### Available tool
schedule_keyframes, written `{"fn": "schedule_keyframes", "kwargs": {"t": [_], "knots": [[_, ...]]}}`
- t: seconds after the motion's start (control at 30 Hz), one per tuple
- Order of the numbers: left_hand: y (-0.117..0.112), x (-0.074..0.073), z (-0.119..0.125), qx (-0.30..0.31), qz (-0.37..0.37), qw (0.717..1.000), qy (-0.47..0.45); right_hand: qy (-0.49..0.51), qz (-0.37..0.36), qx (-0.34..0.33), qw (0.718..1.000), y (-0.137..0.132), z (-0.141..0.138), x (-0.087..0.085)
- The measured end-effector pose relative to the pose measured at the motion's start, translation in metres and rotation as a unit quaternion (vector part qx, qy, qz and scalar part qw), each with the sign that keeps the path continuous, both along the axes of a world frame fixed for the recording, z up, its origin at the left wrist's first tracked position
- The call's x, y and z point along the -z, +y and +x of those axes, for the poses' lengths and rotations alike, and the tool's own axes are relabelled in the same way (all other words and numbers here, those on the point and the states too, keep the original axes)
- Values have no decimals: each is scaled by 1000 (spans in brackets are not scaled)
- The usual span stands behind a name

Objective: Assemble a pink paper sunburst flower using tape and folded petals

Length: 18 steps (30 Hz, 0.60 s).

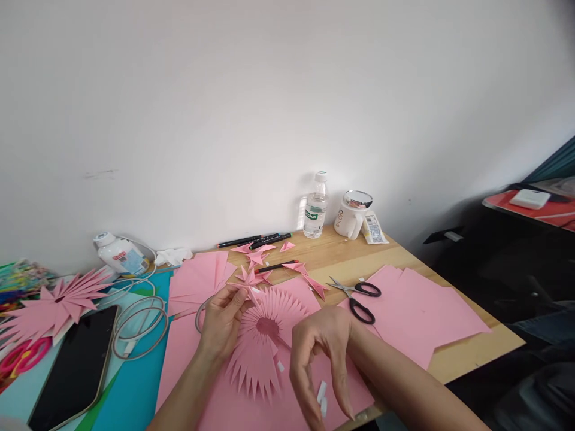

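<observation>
A pink paper flower [265,335], a ring of folded pointed pieces, lies on a pink sheet [188,353] at the desk's near side. My left hand [222,320] pinches a small folded pink point [246,288] at the flower's upper left edge. My right hand [321,359] hovers just right of the flower, fingers curled downward, with small white tape strips [321,398] stuck at the fingertips.
Black-handled scissors [359,299] lie right of the flower beside stacked pink sheets [422,311]. Loose folded pieces [258,257] and pens [254,240] sit behind. A water bottle [315,206], mug [353,214], phone [76,365], wire rings [139,326] and a second paper flower [56,302] surround.
</observation>
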<state>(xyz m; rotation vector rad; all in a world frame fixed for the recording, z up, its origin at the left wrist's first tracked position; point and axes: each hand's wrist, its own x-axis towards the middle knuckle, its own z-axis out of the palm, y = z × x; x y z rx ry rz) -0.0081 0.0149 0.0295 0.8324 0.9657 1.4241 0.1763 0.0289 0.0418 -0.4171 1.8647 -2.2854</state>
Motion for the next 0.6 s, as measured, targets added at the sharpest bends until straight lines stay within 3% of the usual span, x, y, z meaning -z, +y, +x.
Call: {"fn": "schedule_keyframes", "kwargs": {"t": [0.03,0.07,0.13,0.23,0.33,0.43,0.5,0.6], "knots": [[0,0,0,4,-1,1000,3,-25,-7,-1,1000,0,2,0],[-1,-1,1,8,-3,1000,5,-34,-29,52,998,-1,4,0],[-1,-2,2,8,-7,1000,6,-13,-78,241,967,-2,6,1],[-1,-2,2,9,-6,1000,5,40,-63,501,862,-2,2,5],[-2,-1,3,25,2,1000,17,49,66,660,747,-2,-9,9],[-3,1,2,35,12,999,34,54,207,737,641,-2,-19,14],[-4,2,2,39,20,998,51,71,280,745,602,-3,-22,18],[-4,3,2,36,27,996,79,101,357,738,563,-4,-23,22]]}}
